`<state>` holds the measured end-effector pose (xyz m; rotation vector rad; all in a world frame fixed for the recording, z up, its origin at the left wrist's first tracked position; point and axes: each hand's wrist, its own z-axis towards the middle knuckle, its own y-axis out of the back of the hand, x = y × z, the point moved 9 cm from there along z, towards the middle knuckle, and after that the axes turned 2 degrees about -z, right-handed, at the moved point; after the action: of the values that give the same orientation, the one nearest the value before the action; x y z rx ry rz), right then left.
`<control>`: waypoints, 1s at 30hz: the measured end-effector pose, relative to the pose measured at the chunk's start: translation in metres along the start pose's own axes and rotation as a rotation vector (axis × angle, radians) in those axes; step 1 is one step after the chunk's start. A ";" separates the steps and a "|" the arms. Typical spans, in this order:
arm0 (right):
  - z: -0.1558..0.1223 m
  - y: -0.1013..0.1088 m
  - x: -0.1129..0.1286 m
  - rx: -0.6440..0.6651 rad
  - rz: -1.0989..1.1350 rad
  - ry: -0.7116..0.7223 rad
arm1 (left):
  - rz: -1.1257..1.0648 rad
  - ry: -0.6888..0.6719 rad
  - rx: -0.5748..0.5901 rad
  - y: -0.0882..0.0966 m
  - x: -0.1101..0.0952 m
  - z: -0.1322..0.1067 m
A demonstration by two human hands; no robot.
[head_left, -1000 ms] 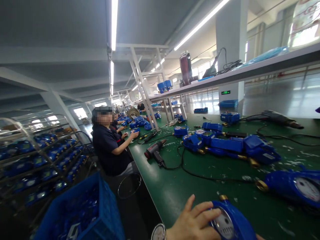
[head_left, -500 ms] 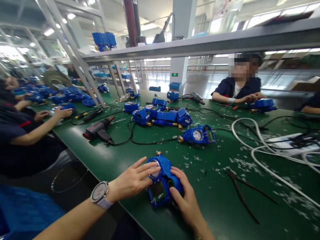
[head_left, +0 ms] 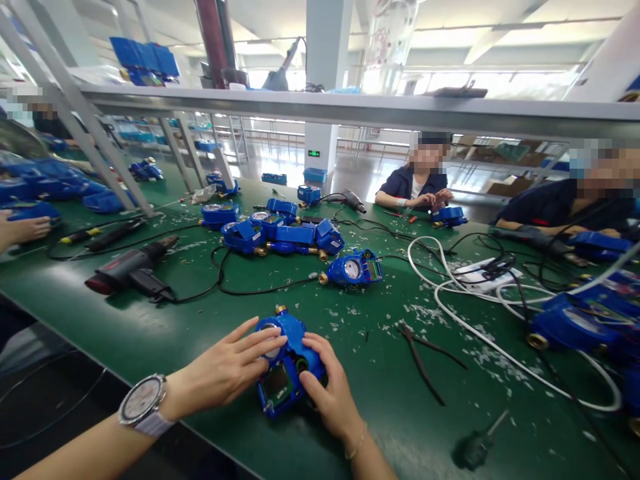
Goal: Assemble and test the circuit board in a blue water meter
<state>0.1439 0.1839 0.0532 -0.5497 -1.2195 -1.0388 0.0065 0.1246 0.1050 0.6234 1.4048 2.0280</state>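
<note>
A blue water meter with a round dial, a brass fitting at its far end and an uncovered electronics box lies on the green bench in front of me. My left hand, wearing a wristwatch, rests with its fingers stretched out across the dial. Its thumb is hidden. My right hand grips the meter's right side, thumb near a round opening beside the small display. Beyond them, another blue water meter lies on its own with its dial facing up, joined to a black cable.
A heat gun lies to the left, and pliers and a screwdriver to the right. White cable loops across the bench among plastic scraps. Several meters cluster behind. A shelf spans above; co-workers sit around.
My view has turned to the right, bringing the screwdriver, more meters and another co-worker into sight. Both hands keep nearly the same position on the water meter.
</note>
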 end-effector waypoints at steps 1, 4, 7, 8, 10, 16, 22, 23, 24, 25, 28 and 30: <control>0.000 0.000 0.000 -0.001 0.001 0.002 | -0.004 0.012 0.001 -0.001 0.000 0.000; 0.000 0.000 -0.001 -0.004 0.005 0.010 | -0.006 0.053 0.005 -0.004 0.002 -0.002; 0.000 0.000 -0.002 -0.015 0.006 0.018 | 0.001 0.100 -0.015 -0.005 0.002 -0.004; 0.000 0.001 -0.002 -0.022 0.005 0.020 | 0.005 0.120 -0.024 -0.005 0.002 -0.005; -0.001 0.001 -0.002 -0.039 0.001 0.024 | 0.016 0.173 -0.040 -0.005 0.004 -0.007; -0.003 0.003 0.002 -0.094 -0.017 0.032 | -0.008 0.263 -0.110 -0.011 0.005 -0.022; -0.006 0.003 -0.002 -0.145 -0.043 0.028 | -0.095 0.378 -0.140 -0.024 -0.001 -0.041; -0.007 0.003 -0.004 -0.153 -0.046 0.024 | -0.110 0.388 -0.133 -0.026 -0.004 -0.043; -0.007 0.003 -0.006 -0.160 -0.048 0.020 | -0.126 0.400 -0.124 -0.028 -0.005 -0.044; -0.008 0.003 -0.008 -0.167 -0.049 0.017 | -0.142 0.416 -0.122 -0.029 -0.007 -0.046; -0.009 0.004 -0.015 -0.191 -0.049 0.005 | -0.204 0.461 -0.112 -0.033 -0.009 -0.049; -0.010 0.005 -0.020 -0.199 -0.046 -0.001 | -0.252 0.490 -0.120 -0.033 -0.009 -0.049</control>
<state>0.1533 0.1852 0.0323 -0.6786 -1.1409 -1.2066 -0.0131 0.0948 0.0569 -0.1149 1.5190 2.1170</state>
